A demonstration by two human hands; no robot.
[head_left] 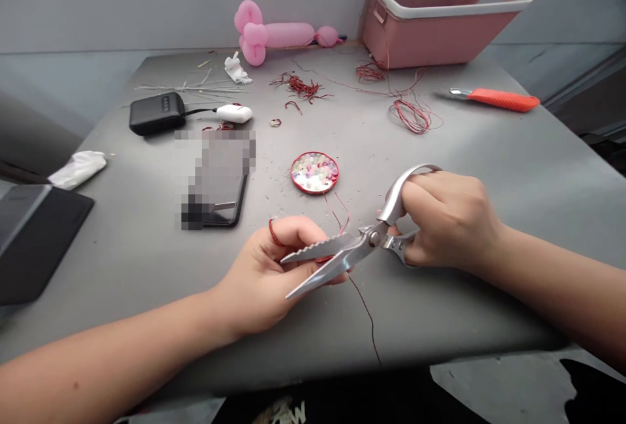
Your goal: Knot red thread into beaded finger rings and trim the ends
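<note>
Scissors [337, 259], 1 wire [364, 310], 2 hands [264, 274]

Open scissors [342, 256] in right hand [447, 218], red wire [337, 215] pinched by left hand [267, 274].

The phone [218, 179] at near left is mostly pixelated, the dark pad [34, 235] is cut by the left edge, and the scissors [352, 248] hide the wire's grip point.
</note>
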